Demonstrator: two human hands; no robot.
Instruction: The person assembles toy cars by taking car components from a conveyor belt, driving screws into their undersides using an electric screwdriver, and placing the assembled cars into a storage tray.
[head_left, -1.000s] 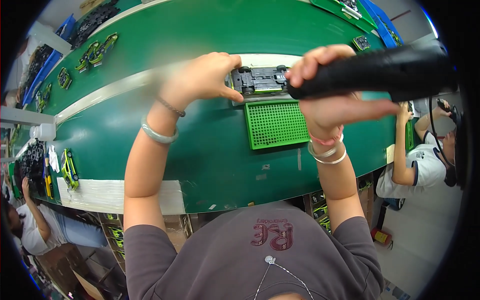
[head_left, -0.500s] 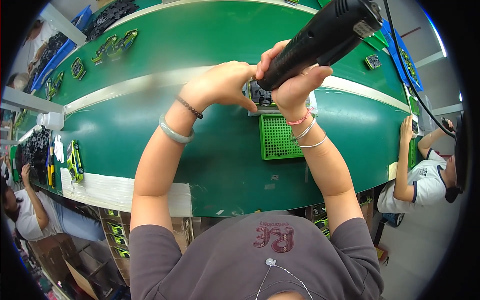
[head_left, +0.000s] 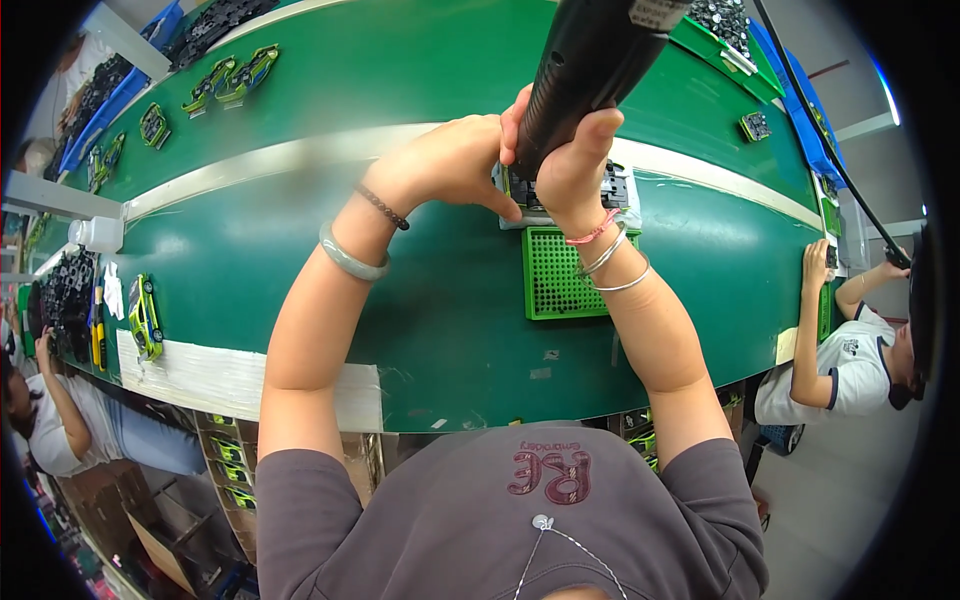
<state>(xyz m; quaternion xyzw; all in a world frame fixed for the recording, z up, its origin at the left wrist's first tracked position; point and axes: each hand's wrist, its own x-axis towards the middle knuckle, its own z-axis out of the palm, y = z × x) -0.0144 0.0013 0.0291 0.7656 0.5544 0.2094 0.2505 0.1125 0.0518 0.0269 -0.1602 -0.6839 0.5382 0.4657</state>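
Note:
My right hand (head_left: 572, 172) is wrapped round a black electric screwdriver (head_left: 590, 75). The tool leans away from me, and its lower end points down over an upturned toy car (head_left: 614, 190) with a black underside and green edges. That car rests on a pale holder (head_left: 628, 216); the tool's tip is hidden behind my right hand. My left hand (head_left: 450, 165) curves round the car's left end, thumb on the near side, with the fingertips out of sight. Right in front of the holder, a green perforated tray (head_left: 545, 307) stands on the green bench (head_left: 450, 330).
More green toy cars (head_left: 145, 315) lie at the left and far left. A green bin of small parts (head_left: 715, 50) stands at the far right. A black cable (head_left: 820, 140) hangs there. One co-worker (head_left: 850, 370) sits at right, another (head_left: 75, 420) at left.
My right hand and the screwdriver have shifted left, and the tool stands steeper over the toy car. More of the car's right part and the far parts bin now show. My left hand barely moves.

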